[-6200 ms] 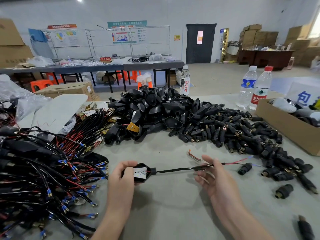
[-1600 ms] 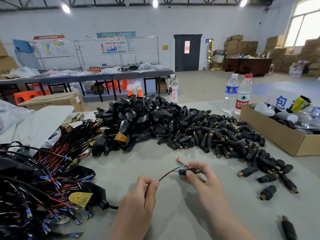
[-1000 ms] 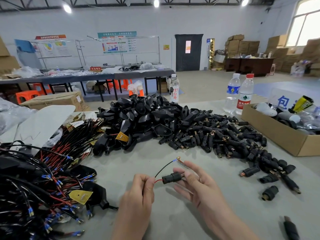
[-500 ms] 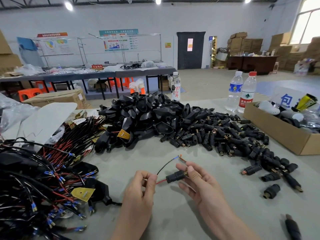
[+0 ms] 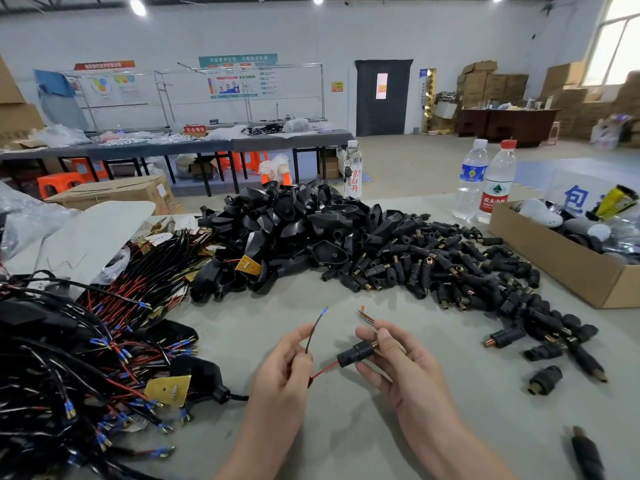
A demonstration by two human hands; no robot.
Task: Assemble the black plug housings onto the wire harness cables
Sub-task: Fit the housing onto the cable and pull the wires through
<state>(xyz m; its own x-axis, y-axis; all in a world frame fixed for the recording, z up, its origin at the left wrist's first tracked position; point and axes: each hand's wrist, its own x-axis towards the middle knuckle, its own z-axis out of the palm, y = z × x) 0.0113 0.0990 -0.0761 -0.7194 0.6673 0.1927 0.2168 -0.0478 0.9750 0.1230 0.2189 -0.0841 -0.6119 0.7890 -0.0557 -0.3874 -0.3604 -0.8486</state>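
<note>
Right hand (image 5: pixel 405 372) grips a small black plug (image 5: pixel 356 351), thumb pressed near its brass end and fingers curled beneath. Left hand (image 5: pixel 284 368) is closed in a pinch on a thin black wire (image 5: pixel 313 330), which rises out of the fingers and leans up and to the right, ending in a blue tip. A red wire (image 5: pixel 323 370) runs from the plug's open end down into the left hand.

The plug lies between the two hands, touching only the right one. Its long axis runs nearly level from left to right, tilted slightly upward at the right. The brass end points right, toward the thumb, and the wider black end faces the left hand.

Both hands hover over the grey table (image 5: pixel 242 323) on the near side of the big heap of housings (image 5: pixel 304 230), well apart from it. Loose barrel plugs (image 5: pixel 433 268) spread to the right of the heap, and a tangle of cables (image 5: pixel 86 358) lies to its left.
</note>
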